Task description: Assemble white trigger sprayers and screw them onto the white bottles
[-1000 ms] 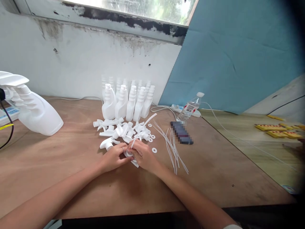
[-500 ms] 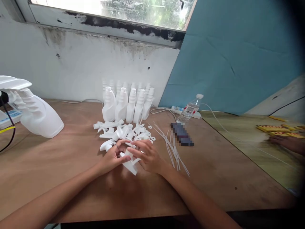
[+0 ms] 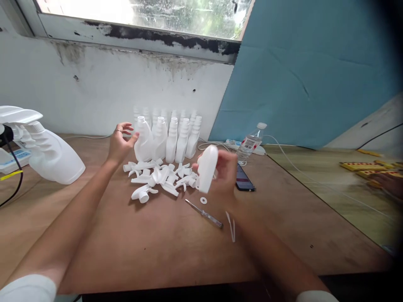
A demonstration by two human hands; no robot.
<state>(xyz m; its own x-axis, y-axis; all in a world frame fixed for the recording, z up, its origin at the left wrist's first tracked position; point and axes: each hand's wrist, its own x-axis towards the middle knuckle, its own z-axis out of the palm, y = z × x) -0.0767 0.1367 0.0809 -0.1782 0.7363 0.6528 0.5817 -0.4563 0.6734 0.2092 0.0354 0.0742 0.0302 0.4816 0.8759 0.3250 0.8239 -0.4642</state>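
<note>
My right hand [image 3: 226, 167] is closed around a white trigger spray head [image 3: 208, 170], raised above the table with its rounded back toward me. My left hand [image 3: 121, 140] reaches out to the leftmost white plastic bottle [image 3: 144, 142], fingers apart. Its thumb tip comes right to the bottle's side; whether they touch I cannot tell. More white spray heads [image 3: 157, 176] lie in a loose pile in front of the bottles. A small screwdriver [image 3: 204, 214] and a white ring washer [image 3: 203, 200] rest between my forearms. Thin white tubes [image 3: 231, 226] are partly hidden under my right arm.
Several capless bottles [image 3: 173, 140] stand in rows against the wall. At right are a clear water bottle [image 3: 252, 142], a phone [image 3: 244, 180] and a power strip [image 3: 260, 149]. A large spray bottle [image 3: 53, 153] stands at left. Another person's hand [image 3: 390, 182] works beside yellow trays [image 3: 362, 167].
My hands have parted from over the pile. The left moved up and left to the bottles; the right moved right and up with a spray head. The screwdriver now shows on the table.
</note>
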